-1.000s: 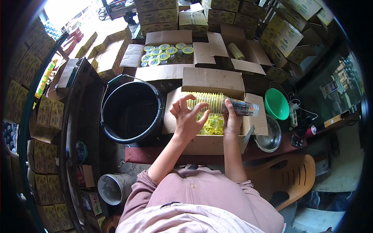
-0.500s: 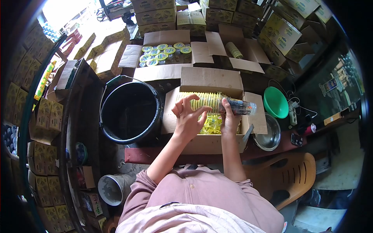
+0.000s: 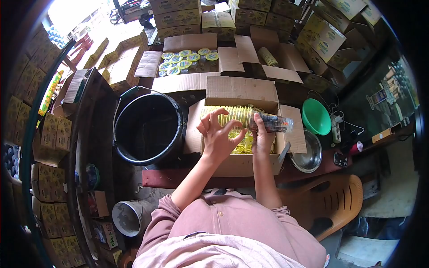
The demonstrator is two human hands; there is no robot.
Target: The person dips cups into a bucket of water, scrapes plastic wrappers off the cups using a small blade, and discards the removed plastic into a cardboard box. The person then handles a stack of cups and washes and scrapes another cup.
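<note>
A long stack of nested plastic cups (image 3: 279,123) lies sideways over an open cardboard box (image 3: 241,90). Closely spaced yellow rings line its left part, while the right end is clear with dark printing. My right hand (image 3: 262,137) is wrapped round the stack near its middle, thumb on top. My left hand (image 3: 218,136) is in front of the ringed part, its fingers apart and curved and its thumb stretched right along the rings. Whether its fingertips press on the stack is hard to tell. Beneath, yellow strips (image 3: 245,146) show inside the box.
A large black bucket (image 3: 149,127) stands left of the box. To the right are a green bowl (image 3: 316,117) and a metal bowl (image 3: 307,154). Behind, one open carton (image 3: 190,42) holds yellow-lidded cups; another holds a cup stack (image 3: 267,57). A brown chair (image 3: 330,201) is near my right side.
My left thumb has slid a little right and down along the rings, away from the index finger. The right hand keeps its grip on the stack. The whole view shifts slightly.
</note>
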